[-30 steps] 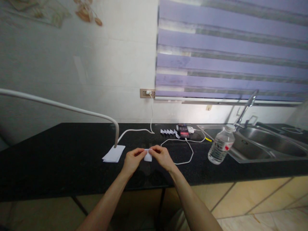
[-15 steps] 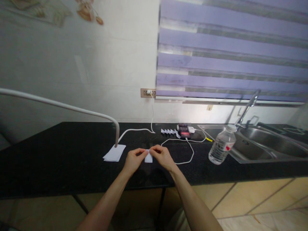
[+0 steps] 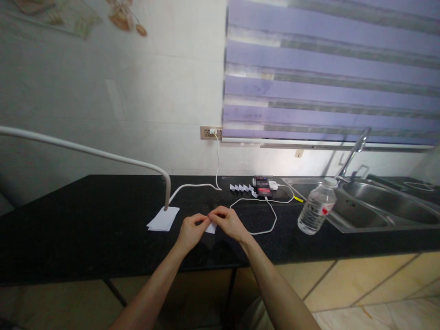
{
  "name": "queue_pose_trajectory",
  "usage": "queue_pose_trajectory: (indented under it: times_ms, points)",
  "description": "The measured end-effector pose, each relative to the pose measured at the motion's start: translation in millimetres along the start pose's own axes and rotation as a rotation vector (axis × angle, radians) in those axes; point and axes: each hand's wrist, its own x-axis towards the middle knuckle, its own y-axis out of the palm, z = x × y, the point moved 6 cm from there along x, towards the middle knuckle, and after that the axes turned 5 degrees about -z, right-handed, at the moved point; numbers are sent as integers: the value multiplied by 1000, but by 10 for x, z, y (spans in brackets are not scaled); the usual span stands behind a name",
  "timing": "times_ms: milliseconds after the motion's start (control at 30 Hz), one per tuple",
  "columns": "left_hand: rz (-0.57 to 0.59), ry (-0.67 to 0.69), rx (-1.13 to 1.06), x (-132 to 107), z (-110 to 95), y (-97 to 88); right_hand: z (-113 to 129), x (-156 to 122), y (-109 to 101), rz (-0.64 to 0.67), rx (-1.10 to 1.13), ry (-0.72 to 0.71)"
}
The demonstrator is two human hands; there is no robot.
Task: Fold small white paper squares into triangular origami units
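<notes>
Far left, a thick white tube slants in, bending down to the far edge of a white paper stack lying on the black table; contact unclear. From beside the bend, a thin white cable runs right along the table, then up to the wall socket. Near middle: left hand, thumb and finger pinched on a small white paper slip. Right hand pinches the same slip, fingertips meeting the left's; the slip's lower part shows below them. Farther and right, a row of small folded papers beside a dark, pixelated object. Right again, a clear plastic bottle, capped, upright, near the double-basin steel sink.
</notes>
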Motion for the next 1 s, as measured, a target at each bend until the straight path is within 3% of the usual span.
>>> queue_pose_trajectory:
  times_ms: [167,333,500,600,700,833,1000]
  points:
    - [12,-63,36,41,17,39,-187,30,41,-129,105,185]
    - [-8,0,115,12,6,11,-456,100,150,-237,200,334]
    - [19,-7,189,-95,90,-161,-606,179,-152,-385,168,398]
    - [12,-117,177,-49,143,-221,-563,179,-236,-311,184,378]
    - [67,-113,47,64,76,-102,-447,146,-109,-169,237,307]
    - [136,-95,33,135,37,90,-426,72,38,-154,307,332]
    - [101,-124,113,107,98,120,-461,36,87,-152,281,344]
